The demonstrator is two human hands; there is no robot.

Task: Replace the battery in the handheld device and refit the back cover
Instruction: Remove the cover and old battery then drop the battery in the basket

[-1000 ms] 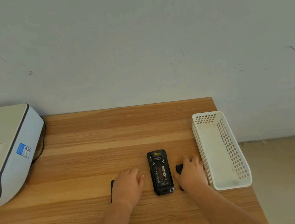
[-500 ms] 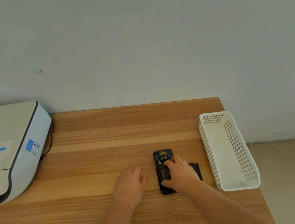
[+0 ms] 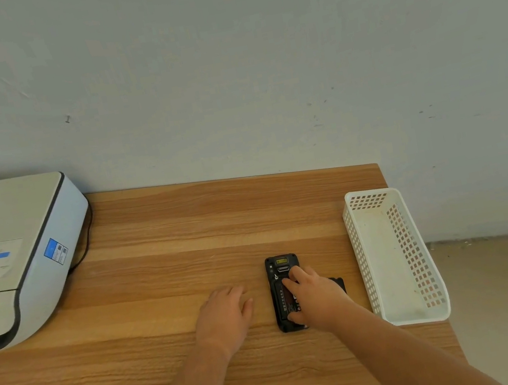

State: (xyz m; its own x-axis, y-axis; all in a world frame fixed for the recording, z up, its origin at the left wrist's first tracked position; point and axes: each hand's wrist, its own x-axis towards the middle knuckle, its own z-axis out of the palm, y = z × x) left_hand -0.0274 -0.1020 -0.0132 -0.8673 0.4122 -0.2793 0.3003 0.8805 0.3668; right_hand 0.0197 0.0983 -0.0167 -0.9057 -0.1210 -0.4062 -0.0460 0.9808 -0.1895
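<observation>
back cover off, handheld device (image 3: 285,292) lying open under right hand (image 3: 315,297), fingers (image 3: 296,278) spread on the battery (image 3: 284,300). dark flat piece (image 3: 338,282) just beyond its knuckles. left hand (image 3: 223,316) flat, empty, beside. cover refit pending.

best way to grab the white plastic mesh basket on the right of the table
Grip the white plastic mesh basket by one long rim, from above. It is long and narrow, sits upright and open-topped near the wooden table edge, and its thin walls let fingers hook over.
</observation>
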